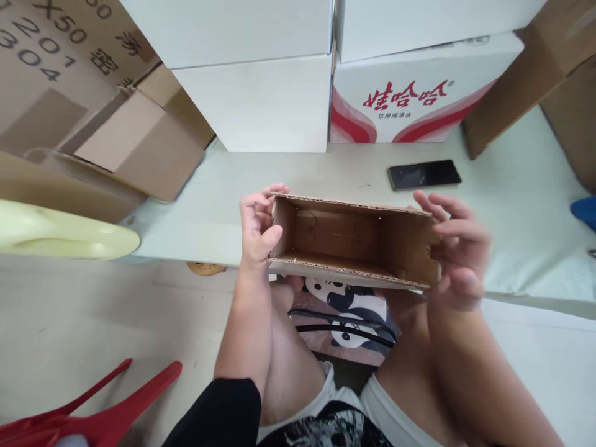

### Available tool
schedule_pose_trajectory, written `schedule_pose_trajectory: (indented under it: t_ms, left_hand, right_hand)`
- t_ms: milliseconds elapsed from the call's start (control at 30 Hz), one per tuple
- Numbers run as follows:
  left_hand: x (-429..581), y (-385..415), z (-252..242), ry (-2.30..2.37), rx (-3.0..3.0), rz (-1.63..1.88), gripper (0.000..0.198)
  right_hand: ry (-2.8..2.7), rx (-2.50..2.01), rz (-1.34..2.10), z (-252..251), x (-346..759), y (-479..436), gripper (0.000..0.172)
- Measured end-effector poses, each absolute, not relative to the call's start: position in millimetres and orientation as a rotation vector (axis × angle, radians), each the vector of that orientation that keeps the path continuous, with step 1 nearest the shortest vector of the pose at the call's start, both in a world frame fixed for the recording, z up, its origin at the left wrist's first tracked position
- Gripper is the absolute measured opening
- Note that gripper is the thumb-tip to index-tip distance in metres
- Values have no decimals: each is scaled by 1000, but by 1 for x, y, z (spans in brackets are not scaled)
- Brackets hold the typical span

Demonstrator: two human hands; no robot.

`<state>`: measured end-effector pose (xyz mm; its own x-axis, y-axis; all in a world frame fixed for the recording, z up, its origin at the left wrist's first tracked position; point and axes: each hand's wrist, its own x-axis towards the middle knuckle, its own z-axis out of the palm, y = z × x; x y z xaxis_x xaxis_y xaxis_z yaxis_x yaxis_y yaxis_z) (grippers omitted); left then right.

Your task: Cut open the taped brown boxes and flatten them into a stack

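An open-topped narrow cardboard box [339,233] is tilted so that I look down into its bare brown inside. It is at the near edge of the table, above my lap, between my two hands. My left hand [258,226] grips its left end, with the thumb at the near side and the fingers at the far corner. My right hand [460,251] presses against the right end, its fingers bent and slightly apart, the thumb near the lower corner. The box's outer walls are mostly hidden.
A phone [423,174] lies on the table cover [279,171]. White boxes [274,102] and a red-and-white printed carton [410,102] stand behind. Brown cartons [153,139] and a pale yellow object [65,233] are left. A red plastic stool [116,410] stands lower left.
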<state>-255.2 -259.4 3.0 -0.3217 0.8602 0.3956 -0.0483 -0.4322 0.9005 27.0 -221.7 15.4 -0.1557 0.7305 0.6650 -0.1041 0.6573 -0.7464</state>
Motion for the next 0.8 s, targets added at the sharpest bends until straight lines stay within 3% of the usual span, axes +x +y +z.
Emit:
schedule_pose_trajectory:
  t_ms: [100, 233, 400, 667, 800]
  left_hand:
    - [-254, -261, 7, 1083, 1250, 1813, 53]
    - [-254, -263, 9, 1071, 1188, 1825, 55]
    - [-252, -262, 5, 1045, 1172, 1842, 52]
    - [-255, -261, 0, 1245, 1182, 1743, 63]
    - [-259, -260, -1, 1343, 1302, 1632, 47]
  right_hand:
    - [-1928, -721, 666, 52, 37, -216, 17]
    - [-2079, -989, 546, 76, 39, -211, 13]
    - [-1881, -1037, 734, 60, 35, -209, 25]
    - [-1748, -948, 985, 31, 35, -208, 44]
    - [-1726, -936, 1058, 27, 33, -208, 48]
